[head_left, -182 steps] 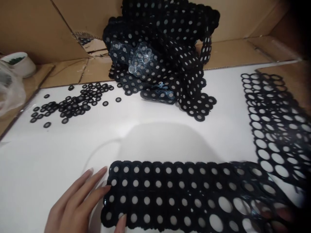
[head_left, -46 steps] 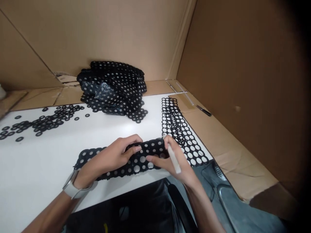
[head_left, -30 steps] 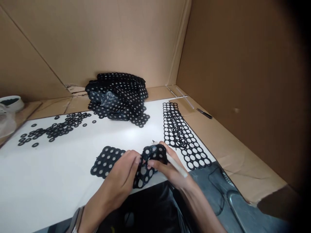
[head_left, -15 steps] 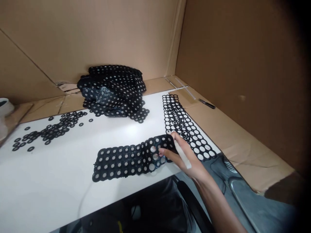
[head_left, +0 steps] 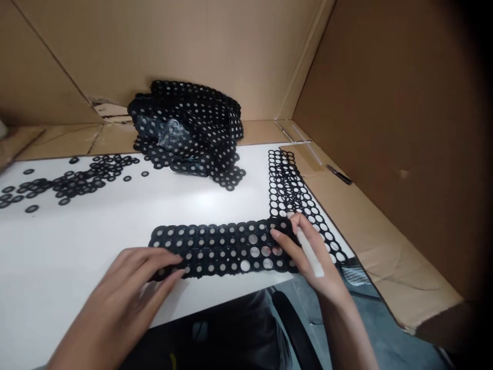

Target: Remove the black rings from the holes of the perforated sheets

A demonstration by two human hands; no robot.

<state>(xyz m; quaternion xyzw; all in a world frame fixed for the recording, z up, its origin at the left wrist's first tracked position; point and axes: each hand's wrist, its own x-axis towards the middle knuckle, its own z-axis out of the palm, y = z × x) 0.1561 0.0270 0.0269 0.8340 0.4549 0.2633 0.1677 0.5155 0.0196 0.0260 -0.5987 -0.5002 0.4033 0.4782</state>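
A black sheet of joined discs [head_left: 211,250] lies across the front of the white table, several of its round places wider and paler near the right end. My left hand [head_left: 142,277] has its thumb and fingers closed on the sheet's left part. At the right end my right hand [head_left: 308,252] grips the sheet and also holds a slim white tool [head_left: 311,254] against the palm. Just behind my right hand is a black lattice of empty rings [head_left: 283,180].
A crumpled pile of black dotted sheets [head_left: 192,128] stands at the back against the cardboard wall. Loose black rings [head_left: 80,180] are scattered at the left of the white table [head_left: 96,226]. A knife [head_left: 339,174] lies on cardboard at the right.
My left hand has come in from the left and taken hold of the sheet. The sheet now lies straighter, its fold near the right end opened out. The view has shifted slightly.
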